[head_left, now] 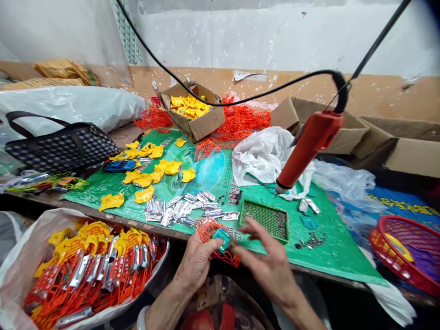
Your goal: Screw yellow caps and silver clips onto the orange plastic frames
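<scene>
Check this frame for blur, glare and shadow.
In the head view, the right hand looks motion-blurred, the red screwdriver sharper; bright glints sit on the silvery parts; deep shadow lies at lower right; a dark, soft-edged patch covers the top right corner.

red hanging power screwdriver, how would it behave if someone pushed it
The red, cylindrical power screwdriver would likely swing, since it hangs above the green printed sheet. Its thick body looks rigid, while the curved black cable probably flexes.
</scene>
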{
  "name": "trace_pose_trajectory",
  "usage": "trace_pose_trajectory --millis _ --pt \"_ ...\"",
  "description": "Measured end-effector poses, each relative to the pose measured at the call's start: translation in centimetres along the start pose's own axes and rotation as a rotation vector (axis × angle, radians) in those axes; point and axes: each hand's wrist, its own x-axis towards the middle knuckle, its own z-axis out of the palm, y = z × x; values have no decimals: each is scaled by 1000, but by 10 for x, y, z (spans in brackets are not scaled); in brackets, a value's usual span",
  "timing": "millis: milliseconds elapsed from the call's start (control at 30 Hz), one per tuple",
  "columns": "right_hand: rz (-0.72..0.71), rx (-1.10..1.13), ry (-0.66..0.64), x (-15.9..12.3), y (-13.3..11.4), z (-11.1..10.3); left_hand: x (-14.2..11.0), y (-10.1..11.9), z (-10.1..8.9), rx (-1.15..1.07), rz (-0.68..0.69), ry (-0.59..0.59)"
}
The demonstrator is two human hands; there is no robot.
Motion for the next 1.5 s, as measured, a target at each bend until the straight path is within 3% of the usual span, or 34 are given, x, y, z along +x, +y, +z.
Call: trace_pose_trajectory --millis 67,133,167,233,300,433,500,633,833,967,1167,1500 --pt "108 -6 266 27 14 -41 0 5 1 -21 -66 -18" --pt "87 -12 597 63 34 -85 0 7 2 -27 -155 -19" --pt "57 -19 678 83 45 -104 0 7 2 -24 -193 -22" --pt "31 52 633 126 65 -133 1 4 3 -9 -257 -47" --pt "-8 252 487 167 77 -143 1 1 5 9 -292 -90" --pt "-41 450 283 228 71 -123 0 -1 4 49 -306 -159" --pt "35 611 206 242 60 -108 0 0 2 71 -308 -170" --pt "217 684 118 237 40 -84 -1 3 -1 117 -272 -169" --pt "283 651 26 187 21 -60 2 6 2 205 -222 -162" --pt "280 543 130 164 20 -40 7 5 3 248 -227 -156" --pt "295 476 282 153 39 -18 10 1 4 249 -240 -140" --pt "273 531 353 146 49 -14 10 3 5 252 -224 -117"
